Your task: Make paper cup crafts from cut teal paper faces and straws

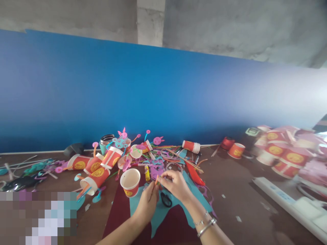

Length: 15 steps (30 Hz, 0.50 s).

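Note:
My left hand (148, 201) and my right hand (176, 185) meet over a teal paper sheet (163, 212) lying on a dark red sheet (120, 211). Both pinch a small orange strip (156, 180) between their fingertips. The right wrist wears silver bracelets (206, 224). Black scissors (166, 199) lie on the teal sheet just under the hands. An upright red and white paper cup (130, 182) stands left of the hands. A yellow glue stick (147, 173) lies just beyond them.
Several paper cups with coloured paper cut-outs (102, 163) are heaped at the back left, against a blue wall (153, 95). More red cups (281, 153) pile up at the right. A white power strip (288, 204) lies at the right edge. Paper scraps dot the brown table (230, 204).

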{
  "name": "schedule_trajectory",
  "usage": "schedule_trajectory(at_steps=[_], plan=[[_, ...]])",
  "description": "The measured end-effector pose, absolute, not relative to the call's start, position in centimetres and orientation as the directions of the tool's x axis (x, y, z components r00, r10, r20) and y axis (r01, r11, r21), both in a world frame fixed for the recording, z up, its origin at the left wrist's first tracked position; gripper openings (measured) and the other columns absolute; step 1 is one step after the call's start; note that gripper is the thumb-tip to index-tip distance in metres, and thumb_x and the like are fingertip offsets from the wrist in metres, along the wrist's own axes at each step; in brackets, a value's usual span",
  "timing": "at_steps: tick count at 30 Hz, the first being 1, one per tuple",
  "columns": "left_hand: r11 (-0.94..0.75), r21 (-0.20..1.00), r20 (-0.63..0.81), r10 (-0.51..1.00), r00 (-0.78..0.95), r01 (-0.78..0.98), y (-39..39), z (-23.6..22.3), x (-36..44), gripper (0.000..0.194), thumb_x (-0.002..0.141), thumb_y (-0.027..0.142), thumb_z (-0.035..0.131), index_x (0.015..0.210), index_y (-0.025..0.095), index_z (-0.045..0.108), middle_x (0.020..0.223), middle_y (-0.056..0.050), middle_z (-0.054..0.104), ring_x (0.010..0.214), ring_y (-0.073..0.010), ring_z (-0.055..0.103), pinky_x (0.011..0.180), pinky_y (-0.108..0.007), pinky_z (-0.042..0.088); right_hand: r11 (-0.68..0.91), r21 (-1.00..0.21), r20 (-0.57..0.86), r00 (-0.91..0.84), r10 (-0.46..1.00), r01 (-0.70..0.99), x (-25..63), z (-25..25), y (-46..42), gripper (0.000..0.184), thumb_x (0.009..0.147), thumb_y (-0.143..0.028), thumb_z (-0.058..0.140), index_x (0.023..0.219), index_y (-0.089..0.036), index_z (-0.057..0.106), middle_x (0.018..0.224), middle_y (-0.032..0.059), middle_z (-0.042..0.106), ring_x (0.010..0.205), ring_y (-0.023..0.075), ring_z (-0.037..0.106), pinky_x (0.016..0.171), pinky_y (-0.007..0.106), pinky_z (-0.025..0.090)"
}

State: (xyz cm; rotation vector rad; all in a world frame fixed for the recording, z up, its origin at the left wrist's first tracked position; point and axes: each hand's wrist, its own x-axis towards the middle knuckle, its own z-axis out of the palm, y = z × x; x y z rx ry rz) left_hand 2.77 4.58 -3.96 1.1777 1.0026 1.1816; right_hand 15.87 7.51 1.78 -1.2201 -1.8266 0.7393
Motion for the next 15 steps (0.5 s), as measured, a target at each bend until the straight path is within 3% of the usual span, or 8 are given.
schedule_trajectory(at_steps=[7, 11, 15], plan=[[0.247, 0.928, -0.14, 0.924, 0.355, -0.278, 3.9, -2.1, 2.5, 0.052, 0.068, 0.07, 0.055, 0.076, 0.02, 0.045, 0.047, 0.013, 0.023, 0.038, -0.0027, 0.011, 0.035, -0.018, 0.006, 0.36, -0.857, 0.261, -0.291, 0.92, 0.37, 16.7, 1.5, 7.7, 0.029, 0.077, -0.041, 0.063, 0.09, -0.016, 0.067, 0.053, -0.0025, 0.056, 0.046, 0.0096, 0.046, 0.047, 0.021, 0.035], [0.362, 0.87, -0.19, 0.872, 0.451, -0.334, 3.6, -1.4, 2.0, 0.05, 0.069, 0.068, 0.056, 0.08, 0.02, 0.045, 0.047, 0.013, 0.023, 0.037, -0.0024, 0.007, 0.034, -0.018, 0.002, 0.39, -0.86, 0.295, -0.301, 0.907, 0.329, 17.3, 1.9, 8.0, 0.027, 0.079, -0.041, 0.06, 0.091, -0.018, 0.069, 0.072, 0.0019, 0.061, 0.068, 0.0149, 0.056, 0.064, 0.025, 0.044], [0.392, 0.855, -0.206, 0.857, 0.472, -0.339, 3.8, -1.3, 1.9, 0.048, 0.07, 0.067, 0.056, 0.08, 0.021, 0.045, 0.046, 0.013, 0.024, 0.036, -0.0023, 0.006, 0.033, -0.018, 0.001, 0.409, -0.861, 0.307, -0.332, 0.892, 0.303, 17.6, 2.4, 8.1, 0.027, 0.083, -0.04, 0.055, 0.089, -0.019, 0.071, 0.092, 0.0063, 0.062, 0.089, 0.0196, 0.057, 0.078, 0.031, 0.044]])
